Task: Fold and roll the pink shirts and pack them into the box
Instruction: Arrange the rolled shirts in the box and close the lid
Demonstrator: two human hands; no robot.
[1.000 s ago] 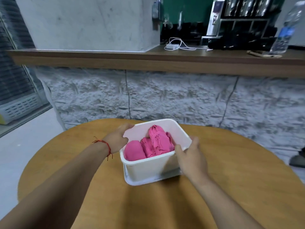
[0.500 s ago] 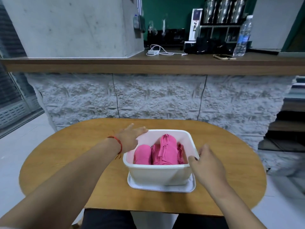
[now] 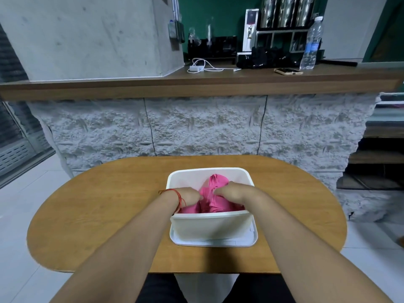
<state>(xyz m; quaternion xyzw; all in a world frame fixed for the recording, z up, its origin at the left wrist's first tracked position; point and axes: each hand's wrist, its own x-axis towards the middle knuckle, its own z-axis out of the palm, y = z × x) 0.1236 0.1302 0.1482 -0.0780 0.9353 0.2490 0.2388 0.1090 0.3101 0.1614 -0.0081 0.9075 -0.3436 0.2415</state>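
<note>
Item list, L to R:

1. Concrete pillar: grey, upper L, stands on the wooden counter.
2. Table: oval, wood top, in the foreground. Holds the box and lid.
3. Red thread bracelet: on the L wrist, at the box's L rim.
4. Left hand: reaches down inside the box at its L side. Fingers curled, tips sunk in pink cloth; grips the shirts.
5. Charger w/ white cable: on the counter, cable looped to the R.
6. Box: white plastic, square, open top, mid-table, upright. Sits on a white lid that lies flat under it; lid edge shows at front and R.
7. Pink shirts: inside the box, rolled and bunched. One roll pokes up toward the far wall, approx. level w/ the rim. The rest lies low between and under both hands; exact count can't be told.
8. Right hand: in the box, R of centre, just beside the L hand, knuckles up. Fingers curled over the middle roll, clutching cloth.
9. White carton: upright at the back of the counter.
10. Steel canisters: three in a row on a rack.
11. Phone: flat on the counter, near the bottle.
12. Water bottle: clear plastic, blue label, upright.
13. Stone-faced wall: rough grey, below the counter, behind the table.
</note>
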